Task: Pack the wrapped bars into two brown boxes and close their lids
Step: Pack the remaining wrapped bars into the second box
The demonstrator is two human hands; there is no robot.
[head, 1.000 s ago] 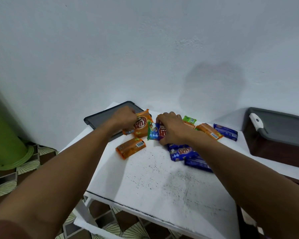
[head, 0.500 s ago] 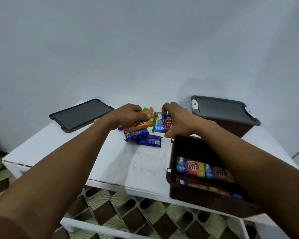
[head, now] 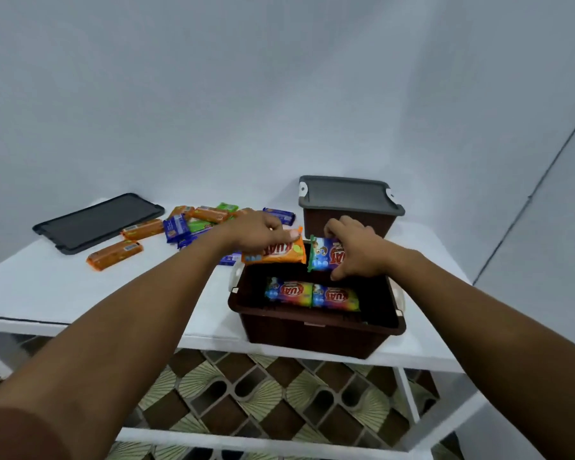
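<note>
Left hand [head: 263, 232] pinches an orange bar [head: 276, 253], right hand [head: 356, 252] a blue bar [head: 322, 257], both over the far rim of the open brown box [head: 316, 322]
Held flat and side by side, I'd guess so they drop in as a row behind the two bars [head: 289, 290] already lying inside; more loose bars [head: 115, 258] wait on the white table [head: 80, 293] by the spare dark lid [head: 97, 220], and the second brown box [head: 349, 225] behind has its grey lid [head: 346, 194] on

head cam | looks forward-down | near white table [head: 63, 293] | single view
</note>
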